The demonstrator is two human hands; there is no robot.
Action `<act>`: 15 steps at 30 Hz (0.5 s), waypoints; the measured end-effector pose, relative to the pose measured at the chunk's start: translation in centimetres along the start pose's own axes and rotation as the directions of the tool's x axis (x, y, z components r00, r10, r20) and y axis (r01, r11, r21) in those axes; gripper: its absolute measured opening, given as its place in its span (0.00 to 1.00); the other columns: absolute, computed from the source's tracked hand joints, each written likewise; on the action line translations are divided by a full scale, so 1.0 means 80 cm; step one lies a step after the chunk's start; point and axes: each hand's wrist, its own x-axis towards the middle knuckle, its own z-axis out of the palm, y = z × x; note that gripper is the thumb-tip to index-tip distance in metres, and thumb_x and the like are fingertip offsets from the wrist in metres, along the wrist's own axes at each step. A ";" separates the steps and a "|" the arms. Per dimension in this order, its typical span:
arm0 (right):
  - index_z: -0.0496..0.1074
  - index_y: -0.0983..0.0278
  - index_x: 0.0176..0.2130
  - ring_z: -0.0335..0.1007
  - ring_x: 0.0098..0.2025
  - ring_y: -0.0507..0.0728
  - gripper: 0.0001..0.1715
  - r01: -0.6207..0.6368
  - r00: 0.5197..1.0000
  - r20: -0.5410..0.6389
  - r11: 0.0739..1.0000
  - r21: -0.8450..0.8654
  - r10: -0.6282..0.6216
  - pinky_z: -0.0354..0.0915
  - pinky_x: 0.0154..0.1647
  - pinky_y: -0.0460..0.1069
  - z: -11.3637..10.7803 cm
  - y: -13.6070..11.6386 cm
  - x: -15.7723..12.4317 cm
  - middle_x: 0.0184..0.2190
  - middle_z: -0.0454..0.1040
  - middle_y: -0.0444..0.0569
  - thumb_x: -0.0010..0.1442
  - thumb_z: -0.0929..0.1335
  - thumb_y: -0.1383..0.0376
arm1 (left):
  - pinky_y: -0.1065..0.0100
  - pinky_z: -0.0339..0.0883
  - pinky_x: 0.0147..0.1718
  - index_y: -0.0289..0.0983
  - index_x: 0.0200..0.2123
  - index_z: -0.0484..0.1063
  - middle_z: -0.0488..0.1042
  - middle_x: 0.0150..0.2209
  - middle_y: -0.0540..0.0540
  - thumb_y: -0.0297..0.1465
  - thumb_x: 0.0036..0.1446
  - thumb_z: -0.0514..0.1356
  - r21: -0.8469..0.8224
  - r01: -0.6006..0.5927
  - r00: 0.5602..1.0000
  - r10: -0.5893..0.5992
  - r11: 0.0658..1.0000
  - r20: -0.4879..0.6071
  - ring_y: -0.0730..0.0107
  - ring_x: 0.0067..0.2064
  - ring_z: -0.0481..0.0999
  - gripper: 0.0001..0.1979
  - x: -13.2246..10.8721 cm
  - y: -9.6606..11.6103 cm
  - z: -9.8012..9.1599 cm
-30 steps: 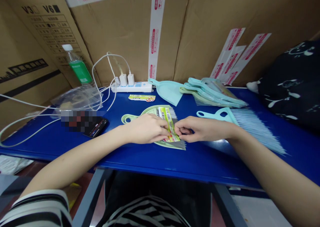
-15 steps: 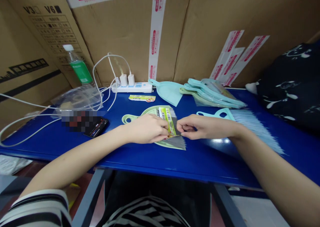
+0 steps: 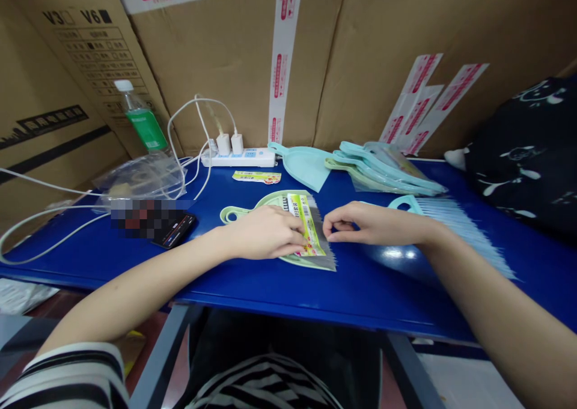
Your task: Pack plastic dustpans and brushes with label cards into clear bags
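Your L hand [image 3: 265, 233] lies flat on the glossy paper label [image 3: 306, 233] atop the pale green plastic dustpan [image 3: 270, 201]. R hand [image 3: 369, 224] curled and empty, just beside label; hands apart. Pan sits mid blue table [image 3: 360, 301], bristly aqua brush [image 3: 460, 229] to the right.

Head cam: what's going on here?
At a blue table, the left hand presses on a printed label lying on a green hand brush. The right hand sits just right of the label, its fingers curled and apparently holding nothing. A teal brush lies beyond the right hand, and a teal dustpan sits further back.
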 end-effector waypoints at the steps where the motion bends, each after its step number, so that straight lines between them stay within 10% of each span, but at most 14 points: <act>1: 0.70 0.64 0.32 0.53 0.22 0.50 0.20 0.001 1.000 0.006 1.000 0.013 -0.001 0.52 0.26 0.47 0.001 -0.001 0.000 0.20 0.57 0.39 0.59 0.61 0.51 | 0.66 0.68 0.37 0.39 0.42 0.77 0.79 0.39 0.47 0.34 0.63 0.55 0.000 0.001 1.000 -0.001 1.000 -0.001 0.67 0.37 0.77 0.11 0.000 0.000 0.000; 15: 0.74 0.65 0.32 0.53 0.22 0.49 0.18 0.051 0.999 -0.003 0.998 -0.022 -0.051 0.52 0.24 0.46 0.008 -0.011 0.002 0.20 0.57 0.40 0.58 0.63 0.55 | 0.67 0.67 0.37 0.40 0.42 0.77 0.78 0.40 0.48 0.34 0.63 0.55 0.001 0.011 1.000 -0.011 1.000 -0.001 0.68 0.38 0.77 0.11 -0.001 0.001 0.001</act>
